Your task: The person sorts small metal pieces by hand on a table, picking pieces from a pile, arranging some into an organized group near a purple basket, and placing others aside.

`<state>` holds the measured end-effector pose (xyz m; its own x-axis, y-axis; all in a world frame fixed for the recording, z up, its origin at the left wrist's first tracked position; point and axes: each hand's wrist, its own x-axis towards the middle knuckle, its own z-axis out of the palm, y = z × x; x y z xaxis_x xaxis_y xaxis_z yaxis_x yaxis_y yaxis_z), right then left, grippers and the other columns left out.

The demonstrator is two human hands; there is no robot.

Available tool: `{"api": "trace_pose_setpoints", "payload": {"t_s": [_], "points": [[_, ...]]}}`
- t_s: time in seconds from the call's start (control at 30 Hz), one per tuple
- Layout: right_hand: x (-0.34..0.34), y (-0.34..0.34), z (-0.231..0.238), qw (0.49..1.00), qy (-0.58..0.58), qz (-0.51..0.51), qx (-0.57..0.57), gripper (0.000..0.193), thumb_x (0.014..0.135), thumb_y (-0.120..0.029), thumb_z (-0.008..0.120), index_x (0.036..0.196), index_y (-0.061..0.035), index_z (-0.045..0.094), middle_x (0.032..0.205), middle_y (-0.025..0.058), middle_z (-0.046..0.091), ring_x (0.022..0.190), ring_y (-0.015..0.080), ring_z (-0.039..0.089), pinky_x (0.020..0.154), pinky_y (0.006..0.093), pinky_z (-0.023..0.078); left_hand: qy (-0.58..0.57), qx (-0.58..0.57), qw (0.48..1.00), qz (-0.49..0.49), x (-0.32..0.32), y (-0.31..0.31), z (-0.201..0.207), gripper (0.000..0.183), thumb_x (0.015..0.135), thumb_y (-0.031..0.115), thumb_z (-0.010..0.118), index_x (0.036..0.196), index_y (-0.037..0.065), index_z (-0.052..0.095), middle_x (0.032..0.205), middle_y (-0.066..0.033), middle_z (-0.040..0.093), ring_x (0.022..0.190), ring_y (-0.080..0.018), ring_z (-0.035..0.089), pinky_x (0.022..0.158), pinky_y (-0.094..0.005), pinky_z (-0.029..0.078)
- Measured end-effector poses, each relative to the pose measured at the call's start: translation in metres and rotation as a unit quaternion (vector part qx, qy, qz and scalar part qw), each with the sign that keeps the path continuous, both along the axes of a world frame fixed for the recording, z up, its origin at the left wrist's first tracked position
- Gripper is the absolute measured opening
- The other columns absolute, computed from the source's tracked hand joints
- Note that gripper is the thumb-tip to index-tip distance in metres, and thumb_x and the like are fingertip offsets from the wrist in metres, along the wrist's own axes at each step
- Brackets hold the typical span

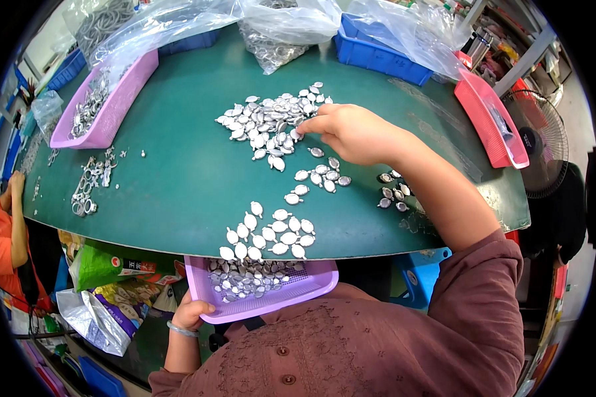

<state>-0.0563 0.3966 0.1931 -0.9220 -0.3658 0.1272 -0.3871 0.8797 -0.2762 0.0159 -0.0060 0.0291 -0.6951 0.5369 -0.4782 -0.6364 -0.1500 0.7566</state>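
1. Head view: we see our R hand [351, 135] at the R edge of the main pile [261, 122] of small silver oval pcs, on the green table [192, 178]. Index is stretched out, tip touching pcs; other fingers curl under. Can't tell if it pinches one.
2. Our L hand [193, 314] is clamped on the L end of the lilac basket [281, 306], thumb over the rim; fingers below aren't visible to us.
3. Basket sits just below the table's near edge, w/ more silver pcs [251, 284] inside. Its long axis runs L–R, R end angled a bit away from us.
4. Pile pcs point every which way, small tabs at their ends. Near-edge group [268, 235]: mixed too, some ovals lengthwise away from us, some sideways. Smaller group [323, 175] lies btwn that & the pile, also mixed.
5. Far L, a 2nd lilac basket [127, 106] holds metal parts; its long axis slants away to the R.
6. Labels: green bag [93, 268], lower L, has printed characters on a dark panel; the purple-and-white bag [106, 324] below it has printing too small for us to read.
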Motion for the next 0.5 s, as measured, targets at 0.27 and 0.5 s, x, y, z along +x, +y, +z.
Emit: {"api": "trace_pose_setpoints", "payload": {"t_s": [0.27, 0.5], "points": [[-0.004, -0.003, 0.011, 0.999, -0.011, -0.007, 0.046, 0.019, 0.078, -0.007, 0.056, 0.096, -0.008, 0.062, 0.09, 0.011, 0.057, 0.088, 0.0296, 0.055, 0.077, 0.0381, 0.044, 0.001, -0.006, 1.0, 0.009, 0.001, -0.001, -0.002, 0.061, 0.053, 0.003, 0.058, 0.112, -0.003, 0.048, 0.101, -0.0116, 0.056, 0.092, -0.0258, 0.055, 0.083, -0.0354, 0.044], [-0.021, -0.012, 0.001, 0.999, -0.009, -0.035, -0.001, 0.013, 0.076, -0.009, 0.058, 0.087, -0.0074, 0.064, 0.091, 0.0101, 0.058, 0.088, 0.028, 0.056, 0.078, 0.0372, 0.045, -0.001, -0.013, 1.0, 0.008, 0.002, -0.007, -0.009, 0.061, 0.053, 0.004, 0.058, 0.112, -0.003, 0.047, 0.1, -0.0118, 0.056, 0.092, -0.0259, 0.056, 0.082, -0.0354, 0.045]]}}
